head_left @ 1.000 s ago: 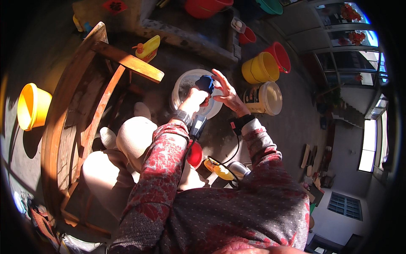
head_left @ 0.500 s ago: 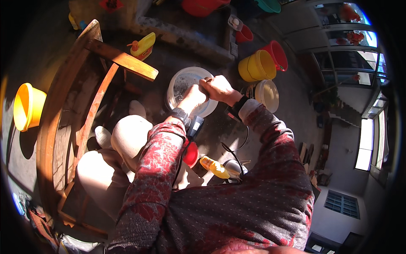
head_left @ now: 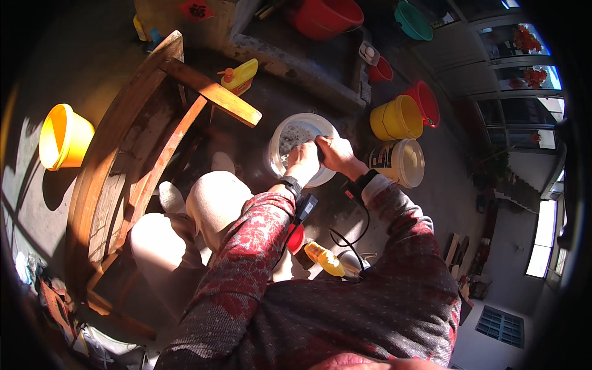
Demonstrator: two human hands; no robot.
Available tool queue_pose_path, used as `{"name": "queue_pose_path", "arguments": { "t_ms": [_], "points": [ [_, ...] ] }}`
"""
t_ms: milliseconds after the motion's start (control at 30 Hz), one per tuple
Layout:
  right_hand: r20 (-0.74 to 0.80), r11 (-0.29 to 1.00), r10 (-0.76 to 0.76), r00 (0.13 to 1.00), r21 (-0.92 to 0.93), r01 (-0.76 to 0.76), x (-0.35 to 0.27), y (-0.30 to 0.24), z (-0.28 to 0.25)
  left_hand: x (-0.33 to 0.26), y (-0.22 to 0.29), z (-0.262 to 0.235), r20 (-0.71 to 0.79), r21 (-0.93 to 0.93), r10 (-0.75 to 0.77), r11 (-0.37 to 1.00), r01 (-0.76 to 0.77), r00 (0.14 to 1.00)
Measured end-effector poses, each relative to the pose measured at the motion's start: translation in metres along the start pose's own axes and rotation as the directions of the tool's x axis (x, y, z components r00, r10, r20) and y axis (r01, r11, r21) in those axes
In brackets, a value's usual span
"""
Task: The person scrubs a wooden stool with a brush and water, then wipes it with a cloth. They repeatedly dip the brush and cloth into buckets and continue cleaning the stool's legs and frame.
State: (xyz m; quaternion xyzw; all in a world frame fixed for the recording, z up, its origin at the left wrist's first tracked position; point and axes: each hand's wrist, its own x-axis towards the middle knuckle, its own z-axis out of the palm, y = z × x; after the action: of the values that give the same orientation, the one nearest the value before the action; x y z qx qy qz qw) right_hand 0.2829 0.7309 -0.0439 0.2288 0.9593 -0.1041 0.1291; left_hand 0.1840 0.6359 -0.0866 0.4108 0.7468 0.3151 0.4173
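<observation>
A white bucket (head_left: pixel 290 131) with greyish contents stands on the floor in front of my knees. Both fists are pressed together over its near rim. My left hand (head_left: pixel 302 162) and my right hand (head_left: pixel 335 153) are closed on a small dark object (head_left: pixel 319 150) squeezed between them; most of it is hidden by the fingers. A watch sits on my left wrist and a dark band on the right. A black cable (head_left: pixel 348 237) hangs from my right sleeve.
A wooden chair frame (head_left: pixel 142 142) lies at my left, with a yellow bucket (head_left: pixel 61 137) beyond it. Right of the white bucket are a yellow bucket (head_left: pixel 396 117), a red bucket (head_left: pixel 427 98) and a white tub (head_left: pixel 404 161). A yellow bottle (head_left: pixel 240 75) stands behind; an orange bottle (head_left: pixel 325 259) lies by my feet.
My right hand, spread open a second ago, has closed against the left. Both hands dropped lower over the bucket, and the blue thing seen in my left hand is now covered.
</observation>
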Motion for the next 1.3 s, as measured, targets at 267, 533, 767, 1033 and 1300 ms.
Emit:
{"name": "queue_pose_path", "arguments": {
  "t_ms": [267,533,767,1033,1300],
  "points": [
    [-0.369,0.909,-0.182,0.911,0.291,0.299,-0.021,-0.011,-0.042,0.007,0.025,-0.049,0.121,-0.093,-0.079,0.992,0.091,0.989],
    [-0.278,0.142,0.265,0.923,0.958,0.248,0.022,-0.051,-0.071,-0.070,0.043,-0.206,-0.191,0.037,0.205,0.979,-0.201,0.960],
    [-0.268,-0.031,0.261,0.927,0.958,0.285,0.109,-0.131,-0.111,-0.310,-0.097,-0.375,-0.806,0.494,0.283,0.806,0.327,0.521],
    [-0.569,0.628,0.162,0.806,0.690,0.361,0.231,-0.181,-0.131,-0.556,-0.239,-0.316,-0.924,-0.245,-0.373,0.749,0.615,0.086],
    [-0.557,0.915,0.002,0.831,0.336,0.224,0.287,-0.248,-0.070,-0.552,-0.301,-0.261,-0.691,-0.661,-0.652,0.745,0.093,0.312]
  ]
}}
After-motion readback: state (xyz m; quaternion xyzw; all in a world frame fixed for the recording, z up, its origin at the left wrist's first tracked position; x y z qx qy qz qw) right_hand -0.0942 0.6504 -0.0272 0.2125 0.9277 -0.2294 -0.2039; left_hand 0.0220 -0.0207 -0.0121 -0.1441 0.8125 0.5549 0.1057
